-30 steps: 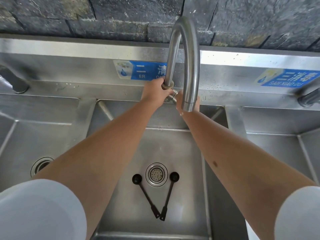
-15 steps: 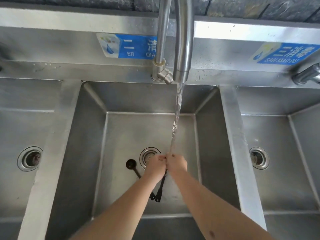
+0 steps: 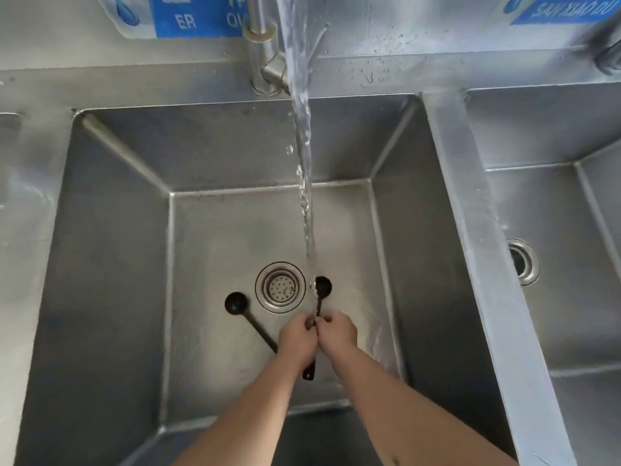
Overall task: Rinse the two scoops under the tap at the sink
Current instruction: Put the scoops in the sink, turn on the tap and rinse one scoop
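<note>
Two black long-handled scoops lie in the middle steel sink basin (image 3: pixel 111 264). The left scoop (image 3: pixel 237 302) rests left of the drain, its handle running under my left wrist. To the right of the drain is the right scoop (image 3: pixel 323 285); its handle passes between both hands and its end sticks out below them. My left hand (image 3: pixel 297 339) and my right hand (image 3: pixel 339 332) meet fingertip to fingertip, pinching that handle. Water (image 3: pixel 304 163) runs from the tap (image 3: pixel 265 62) in a steady stream and lands on the handle at my fingertips.
The round strainer drain (image 3: pixel 280 287) sits between the two scoop bowls. A second basin with its own drain (image 3: pixel 522 262) lies to the right past a steel divider (image 3: pixel 470 213). Blue labels (image 3: pixel 188 15) are fixed to the backsplash.
My hands left the tap handle and came down to the right scoop. Water now runs. The right scoop's bowl, hidden half a second ago, shows beyond my fingers.
</note>
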`<state>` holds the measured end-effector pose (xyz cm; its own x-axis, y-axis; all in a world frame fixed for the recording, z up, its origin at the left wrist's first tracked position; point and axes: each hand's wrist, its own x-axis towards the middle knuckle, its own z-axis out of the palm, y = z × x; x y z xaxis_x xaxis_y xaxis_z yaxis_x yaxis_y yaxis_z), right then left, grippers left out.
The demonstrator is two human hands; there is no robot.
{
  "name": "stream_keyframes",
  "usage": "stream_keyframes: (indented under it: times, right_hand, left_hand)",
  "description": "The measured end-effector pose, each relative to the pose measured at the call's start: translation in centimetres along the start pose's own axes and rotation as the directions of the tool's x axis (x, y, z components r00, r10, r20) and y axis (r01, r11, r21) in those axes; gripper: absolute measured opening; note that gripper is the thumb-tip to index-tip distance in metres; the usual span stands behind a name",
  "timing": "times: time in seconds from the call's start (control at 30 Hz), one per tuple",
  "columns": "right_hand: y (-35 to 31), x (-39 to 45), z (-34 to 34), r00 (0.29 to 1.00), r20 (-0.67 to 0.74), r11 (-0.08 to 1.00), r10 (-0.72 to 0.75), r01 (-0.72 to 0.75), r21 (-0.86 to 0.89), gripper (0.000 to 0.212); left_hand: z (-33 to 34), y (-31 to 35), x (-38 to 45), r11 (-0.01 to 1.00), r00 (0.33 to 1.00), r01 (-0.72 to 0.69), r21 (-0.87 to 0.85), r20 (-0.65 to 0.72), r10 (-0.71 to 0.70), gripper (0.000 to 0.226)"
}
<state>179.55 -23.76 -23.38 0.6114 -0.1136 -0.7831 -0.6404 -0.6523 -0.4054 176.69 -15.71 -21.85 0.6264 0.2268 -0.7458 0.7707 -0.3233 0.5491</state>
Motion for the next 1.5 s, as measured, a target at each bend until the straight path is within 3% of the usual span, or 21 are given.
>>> stream_keyframes:
  times: [0.17,0.37,0.53,0.67,0.77,1.0,1.37,1.5]
  right_hand:
    - [0.6,0.6,0.2,0.999,0.01,0.999,-0.033,0.034,-0.038,0.023]
    - [0.4,-3.4,-2.4,0.991,0.131,0.993,-0.034,0.019,0.115,0.018]
    - [-0.6,-8.6,-5.2,0.98,0.195,0.966,0.026,-0.075,0.248,0.038]
    - [-2.5,-12.0,-7.0,0.963,0.269,0.966,0.009,-0.078,0.247,0.021]
    - [-3.7,-13.6,-8.0,0.954,0.3,0.959,-0.017,-0.069,0.273,0.015]
    - [-5.1,-15.8,-10.3,0.974,0.211,0.941,-0.08,0.004,0.338,0.02]
    - [-7.0,-17.5,-12.5,0.944,0.312,0.839,-0.103,-0.086,0.537,0.018]
    - [-7.4,-17.8,-13.0,0.916,0.395,0.781,-0.07,-0.196,0.593,0.018]
  left_hand:
    - [0.1,-0.7,0.4,0.999,0.999,0.012,0.051,-0.048,-0.01,0.022]
    - [-2.0,0.5,-3.0,0.999,1.0,0.007,-0.052,0.007,-0.007,0.014]
    - [-4.8,3.3,-6.6,0.979,0.999,0.016,-0.204,-0.027,-0.022,0.018]
    - [-6.2,5.2,-7.9,0.972,0.999,0.024,-0.234,-0.029,-0.031,0.035]
    - [-6.7,6.2,-8.1,0.974,0.999,-0.013,-0.228,-0.036,0.005,0.034]
    - [-7.1,9.3,-8.7,0.816,0.999,0.037,-0.577,0.051,-0.01,0.027]
    - [-8.0,11.3,-7.2,0.667,0.997,0.065,-0.742,0.021,-0.074,0.022]
    - [-8.3,11.7,-6.7,0.703,0.998,0.028,-0.711,-0.024,-0.063,0.024]
